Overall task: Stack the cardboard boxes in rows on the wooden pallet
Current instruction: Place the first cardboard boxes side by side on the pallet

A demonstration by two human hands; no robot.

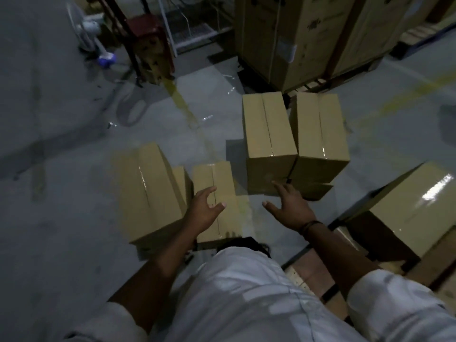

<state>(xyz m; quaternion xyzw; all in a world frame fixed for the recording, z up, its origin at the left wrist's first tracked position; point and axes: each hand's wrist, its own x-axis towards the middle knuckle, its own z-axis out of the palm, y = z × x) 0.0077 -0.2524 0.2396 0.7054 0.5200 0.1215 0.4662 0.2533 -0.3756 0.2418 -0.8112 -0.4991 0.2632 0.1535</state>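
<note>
Cardboard boxes (270,127) taped closed on floor (74,193), left hand (204,211), right hand (292,209) spread

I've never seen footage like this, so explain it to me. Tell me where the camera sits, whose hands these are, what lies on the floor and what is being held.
There is no machine here: a person works with bare hands, and the single picture comes from a camera worn on their head, looking forward and down. The left hand and right hand are both open with fingers spread and hold nothing. The left hand hovers over a narrow cardboard box, beside a wider box; whether it touches is unclear. The right hand reaches toward the centre box, which stands against a neighbouring box on the grey floor. At the lower right another box seems to rest on the wooden pallet. Tall cartons and a fan stand behind.
</note>
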